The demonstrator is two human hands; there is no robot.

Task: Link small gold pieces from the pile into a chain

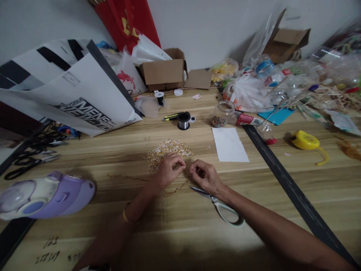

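My left hand [170, 168] is closed in a pinch at the near edge of a heap of gold and clear beads [166, 148]. Just to its right, my right hand [207, 175] is pinched too, with a small gap between the hands. Whatever the fingertips hold is too small to make out. A thin gold chain [176, 189] lies on the table below the hands, and part of it passes behind my left forearm. Scissors [222, 209] with pale handles lie partly under my right wrist, blades toward the left.
Beyond the beads stand a spool of silver wire [184, 121], a utility knife [170, 117] and a jar of beads [221, 114]. White paper [231, 145] lies right of them. A yellow tape measure [306, 141] is farther right; a purple and white device [53, 195] sits left, near black scissors [26, 162].
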